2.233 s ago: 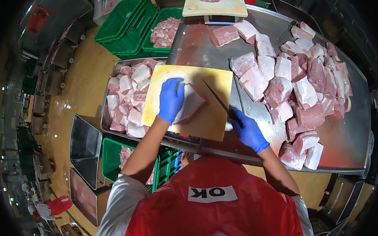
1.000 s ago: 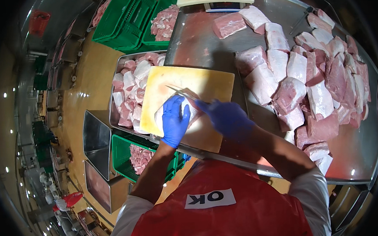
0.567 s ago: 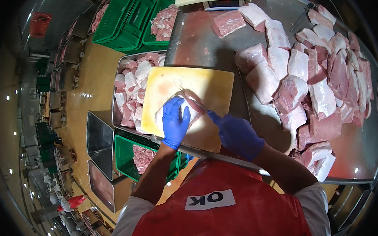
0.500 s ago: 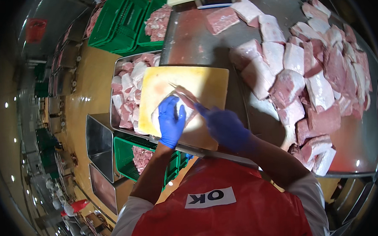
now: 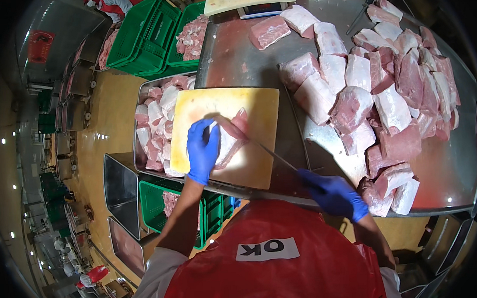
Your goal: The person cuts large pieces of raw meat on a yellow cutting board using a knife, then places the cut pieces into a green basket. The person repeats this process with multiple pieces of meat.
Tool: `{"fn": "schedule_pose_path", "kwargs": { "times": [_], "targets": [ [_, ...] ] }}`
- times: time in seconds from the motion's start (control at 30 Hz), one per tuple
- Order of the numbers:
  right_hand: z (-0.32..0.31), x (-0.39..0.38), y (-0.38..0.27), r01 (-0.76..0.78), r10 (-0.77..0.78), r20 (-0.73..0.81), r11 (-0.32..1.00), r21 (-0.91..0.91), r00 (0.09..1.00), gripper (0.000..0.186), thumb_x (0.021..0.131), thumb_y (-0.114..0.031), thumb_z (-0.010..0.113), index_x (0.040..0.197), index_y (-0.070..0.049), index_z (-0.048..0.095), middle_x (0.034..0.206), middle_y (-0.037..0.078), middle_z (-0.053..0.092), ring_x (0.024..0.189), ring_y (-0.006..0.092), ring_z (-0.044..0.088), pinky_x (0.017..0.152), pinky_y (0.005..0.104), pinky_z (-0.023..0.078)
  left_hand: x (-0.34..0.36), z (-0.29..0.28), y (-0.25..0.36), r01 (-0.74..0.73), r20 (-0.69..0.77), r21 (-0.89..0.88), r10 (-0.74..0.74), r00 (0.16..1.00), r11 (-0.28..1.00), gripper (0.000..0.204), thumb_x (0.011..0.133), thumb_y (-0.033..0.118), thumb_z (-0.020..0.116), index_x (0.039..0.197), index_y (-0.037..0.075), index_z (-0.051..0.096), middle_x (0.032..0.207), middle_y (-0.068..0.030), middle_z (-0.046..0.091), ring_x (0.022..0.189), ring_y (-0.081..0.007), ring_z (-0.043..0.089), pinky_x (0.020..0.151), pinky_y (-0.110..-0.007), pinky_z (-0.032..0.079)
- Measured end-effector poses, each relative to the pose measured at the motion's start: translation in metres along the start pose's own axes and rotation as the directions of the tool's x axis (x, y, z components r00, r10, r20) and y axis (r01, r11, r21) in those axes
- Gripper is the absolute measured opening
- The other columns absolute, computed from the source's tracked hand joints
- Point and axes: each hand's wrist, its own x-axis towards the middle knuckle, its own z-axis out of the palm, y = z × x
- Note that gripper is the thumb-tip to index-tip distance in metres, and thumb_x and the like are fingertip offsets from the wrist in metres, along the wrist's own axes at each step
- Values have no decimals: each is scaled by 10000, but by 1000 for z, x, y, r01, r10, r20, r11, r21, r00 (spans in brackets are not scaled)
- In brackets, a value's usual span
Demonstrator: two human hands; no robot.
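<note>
A piece of pork (image 5: 226, 149) lies on the yellow-white cutting board (image 5: 263, 104), with a strip partly parted along its upper right side. My left hand (image 5: 202, 151), in a blue glove, grips the meat's left edge, fingers bent over it and thumb apart. In my blue-gloved right hand (image 5: 332, 192) is a knife (image 5: 275, 157), its handle wrapped by the fingers. The blade slants up and left over the board, and its tip reaches the meat's right side.
A metal tray of pork chunks (image 5: 156, 131) sits left of the board. Large pork slabs (image 5: 390, 111) pile up on the steel table (image 5: 451, 192) at right. Green crates (image 5: 145, 38) stand far left, another green crate (image 5: 154, 207) near left. Beyond is a scale (image 5: 263, 9).
My right hand has drawn back down and to the right, pulling the knife from over the meat. A strip at the meat's upper right now sticks outward. My left hand still holds the meat.
</note>
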Motion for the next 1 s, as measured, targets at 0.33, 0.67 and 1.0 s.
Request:
{"fn": "schedule_pose_path", "kwargs": {
  "times": [0.33,0.67,1.0],
  "targets": [
    [-13,-21,16,-287,430,-291,858,426,855,607,1050,-7,508,1630,-186,487,998,31,734,548,12,447,468,190,358,6,96,11,-474,249,653,423,871,591,53,808,140,687,802,90,671,750,-91,657,714,-263,668,659,-455,554],
    [14,21,-25,-318,432,-274,871,375,859,581,1090,-73,534,1652,-190,444,797,12,627,491,26,440,414,224,341,-96,-47,29,-40,157,-348,100,982,937,206,944,209,684,1076,61,738,983,-127,738,932,-287,717,873,-427,565],
    [46,46,-55,-356,435,-167,863,359,885,586,1058,-2,522,1622,-158,494,1164,3,712,595,5,433,487,189,363,-367,-181,-206,789,-67,465,-873,484,402,935,926,269,816,1637,-46,298,1429,-329,624,1331,-417,633,1097,-449,517]
  ]
}}
